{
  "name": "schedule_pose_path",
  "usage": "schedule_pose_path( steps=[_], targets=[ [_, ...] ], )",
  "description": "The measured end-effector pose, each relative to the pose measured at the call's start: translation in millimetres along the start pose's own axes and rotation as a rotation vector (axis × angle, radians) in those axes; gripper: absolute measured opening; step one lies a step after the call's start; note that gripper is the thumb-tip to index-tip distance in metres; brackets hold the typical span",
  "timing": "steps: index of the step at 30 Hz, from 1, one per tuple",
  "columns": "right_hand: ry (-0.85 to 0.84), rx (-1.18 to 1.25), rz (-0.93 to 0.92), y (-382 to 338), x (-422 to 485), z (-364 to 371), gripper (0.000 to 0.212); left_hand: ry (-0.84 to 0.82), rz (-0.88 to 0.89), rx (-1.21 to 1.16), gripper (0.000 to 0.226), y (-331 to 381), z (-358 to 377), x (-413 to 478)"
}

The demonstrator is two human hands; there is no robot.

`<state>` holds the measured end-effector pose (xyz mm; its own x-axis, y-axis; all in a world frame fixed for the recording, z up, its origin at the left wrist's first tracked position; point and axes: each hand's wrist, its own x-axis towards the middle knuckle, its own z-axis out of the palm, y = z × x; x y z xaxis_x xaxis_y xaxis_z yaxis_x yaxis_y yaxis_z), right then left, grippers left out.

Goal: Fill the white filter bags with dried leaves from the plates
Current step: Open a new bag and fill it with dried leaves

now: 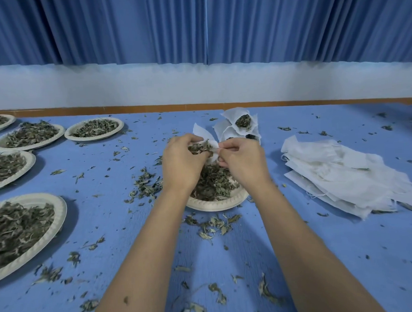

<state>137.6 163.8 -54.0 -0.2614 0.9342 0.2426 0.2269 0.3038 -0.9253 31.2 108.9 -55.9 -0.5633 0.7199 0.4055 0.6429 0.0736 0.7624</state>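
Over a cream paper plate [216, 205] of dried leaves at the table's middle, both my hands work on one white filter bag [203, 134]. My left hand [180, 161] grips a clump of dried leaves [200, 147] at the bag's mouth. My right hand [241, 160] pinches the bag's right edge between thumb and fingers. The lower part of the bag is hidden behind my hands. Just behind stands a small heap of filled bags [242, 123], one showing leaves at its open top.
A pile of flat white filter bags [342, 173] lies at the right. Several more plates of dried leaves [94, 129] line the left side. Loose leaf bits litter the blue table [108, 221]. A blue curtain hangs behind the table's far wooden edge.
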Motion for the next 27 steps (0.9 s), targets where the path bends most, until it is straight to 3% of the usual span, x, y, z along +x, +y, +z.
schedule_pose_path(
  steps=[2, 4, 6, 8, 12, 17, 22, 27],
  targets=[
    [0.018, -0.01, 0.015, 1.1, 0.2, 0.4, 0.009, -0.144, -0.097, -0.179, 0.023, 1.4, -6.2, 0.4],
    [0.023, -0.025, 0.02, 1.4, -0.1, 1.0, 0.009, -0.236, -0.231, -0.355, 0.006, 4.6, -13.6, 1.5],
    [0.026, -0.029, 0.02, 1.8, -0.3, 0.6, 0.008, -0.237, -0.269, -0.405, 0.013, 4.0, -17.9, 2.1],
    [0.015, -0.04, 0.018, 2.3, -1.1, 0.3, 0.009, -0.217, -0.201, -0.347, 0.007, 2.4, -18.5, -0.4],
    [-0.005, -0.058, 0.018, 0.3, -3.1, 1.5, 0.013, -0.11, -0.18, -0.341, 0.016, -3.9, -11.5, -5.3],
    [-0.07, -0.126, -0.056, -10.6, -9.4, 5.6, 0.014, 0.049, -0.068, -0.022, 0.02, -1.9, -0.9, -2.7],
    [-0.151, -0.172, -0.081, -16.6, -11.0, 4.2, 0.019, 0.211, -0.184, -0.039, 0.023, 0.5, 1.1, 3.3],
    [-0.087, -0.128, -0.078, -11.8, -9.7, 4.2, 0.012, 0.022, -0.181, -0.199, 0.022, -0.5, -6.2, -0.5]
  ],
)
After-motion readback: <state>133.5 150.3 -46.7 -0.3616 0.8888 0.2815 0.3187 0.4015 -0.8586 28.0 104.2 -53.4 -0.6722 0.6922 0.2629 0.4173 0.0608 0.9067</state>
